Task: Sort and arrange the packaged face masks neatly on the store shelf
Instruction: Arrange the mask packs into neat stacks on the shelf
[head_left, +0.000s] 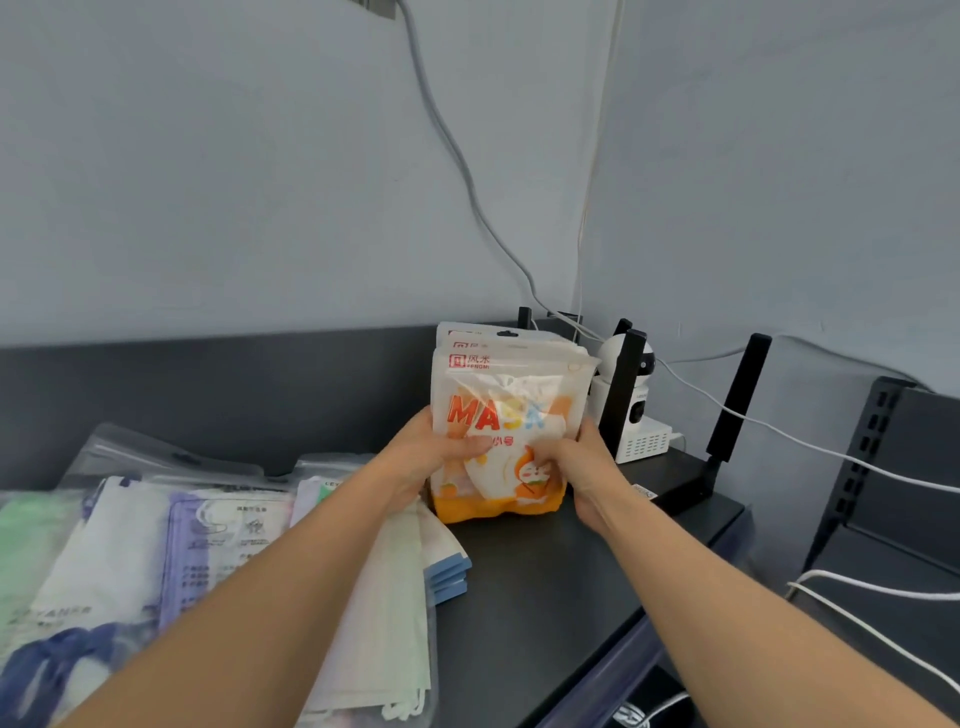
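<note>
Head view: left hand (423, 457) and right hand (582, 470) grasp an upright stack of orange mask packs (506, 415), fingers curled round both sides. The stack stands on the dark shelf (545, 582), right of flat-lying mask packages (208, 540), beside a white camera (636, 410).

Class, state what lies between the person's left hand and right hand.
In the head view, the left hand and right hand grip upright orange-and-white plastic MASK packets between them.

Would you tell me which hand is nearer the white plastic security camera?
Right. The right hand grips the orange-and-white mask packs on the side nearest the white camera; the left hand grips their far side.
</note>
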